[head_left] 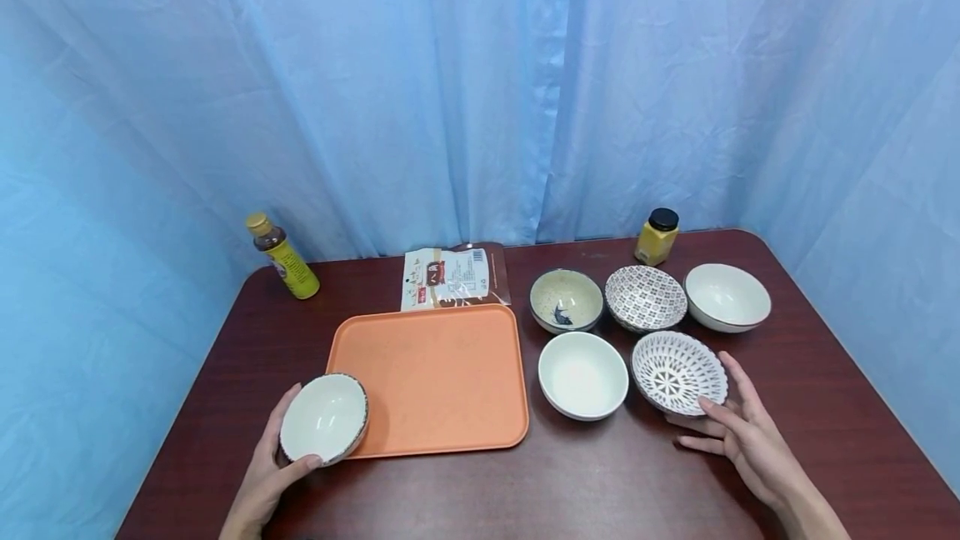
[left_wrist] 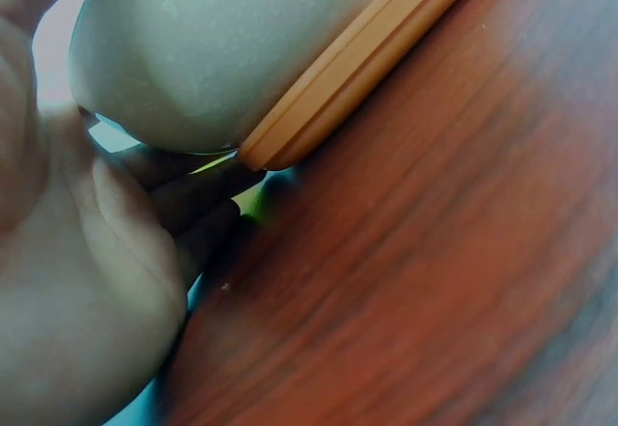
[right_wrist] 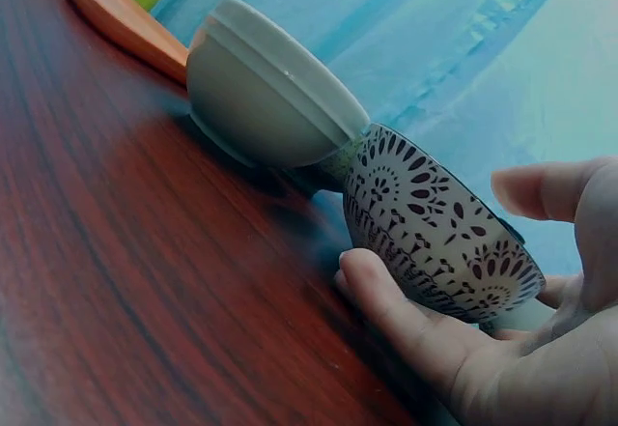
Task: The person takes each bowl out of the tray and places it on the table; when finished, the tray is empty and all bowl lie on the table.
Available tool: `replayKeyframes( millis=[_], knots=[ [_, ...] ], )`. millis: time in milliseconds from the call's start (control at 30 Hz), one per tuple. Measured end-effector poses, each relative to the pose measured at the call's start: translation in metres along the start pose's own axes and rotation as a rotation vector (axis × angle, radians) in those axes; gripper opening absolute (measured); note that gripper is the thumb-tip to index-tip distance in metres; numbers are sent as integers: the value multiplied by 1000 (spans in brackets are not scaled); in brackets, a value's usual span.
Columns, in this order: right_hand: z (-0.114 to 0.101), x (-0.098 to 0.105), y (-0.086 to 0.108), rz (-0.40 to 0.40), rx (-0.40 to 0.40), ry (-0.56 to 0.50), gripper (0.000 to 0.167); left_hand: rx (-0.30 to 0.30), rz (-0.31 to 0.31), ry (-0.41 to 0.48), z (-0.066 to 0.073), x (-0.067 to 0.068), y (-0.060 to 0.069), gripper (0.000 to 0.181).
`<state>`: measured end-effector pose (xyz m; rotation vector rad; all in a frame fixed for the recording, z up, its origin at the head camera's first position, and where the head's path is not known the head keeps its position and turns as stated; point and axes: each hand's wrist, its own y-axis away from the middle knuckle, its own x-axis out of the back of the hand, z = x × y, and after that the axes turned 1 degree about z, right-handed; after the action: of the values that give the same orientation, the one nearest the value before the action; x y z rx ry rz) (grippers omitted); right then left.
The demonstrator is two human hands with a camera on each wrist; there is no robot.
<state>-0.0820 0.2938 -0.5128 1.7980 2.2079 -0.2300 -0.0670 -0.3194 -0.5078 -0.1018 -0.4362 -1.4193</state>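
Note:
At the left edge of the orange tray, my left hand grips a white bowl with a dark-patterned rim, thumb on the near side and fingers round the left. The left wrist view shows this bowl's pale outside against the tray's rim, part of the left hand beside it. On the right, my right hand holds a bowl with a dark petal pattern by its right side. In the right wrist view, fingers of the right hand lie under and around this patterned bowl.
A plain white bowl stands left of the patterned one. Behind are a speckled bowl, a checked bowl and another white bowl. Farther back are a yellow jar, a printed pouch and a bottle.

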Motion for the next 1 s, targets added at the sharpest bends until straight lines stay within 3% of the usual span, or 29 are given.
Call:
replayKeyframes(
  millis=[233, 367, 667, 800, 1000],
  knots=[
    [-4, 7, 8, -7, -37, 60, 76, 5, 13, -23, 2, -2, 1, 100],
    [-10, 11, 15, -34, -6, 59, 77, 4, 8, -16, 1, -2, 1, 101],
    [-40, 9, 27, 29, 88, 207, 77, 4, 6, -10, 2, -1, 2, 100],
    [-53, 0, 28, -12, 167, 258, 78, 0, 2, -4, 2, -1, 2, 100],
    [-65, -34, 15, -91, 189, 357, 76, -8, 3, 0, 3, -1, 2, 100]
  ],
)
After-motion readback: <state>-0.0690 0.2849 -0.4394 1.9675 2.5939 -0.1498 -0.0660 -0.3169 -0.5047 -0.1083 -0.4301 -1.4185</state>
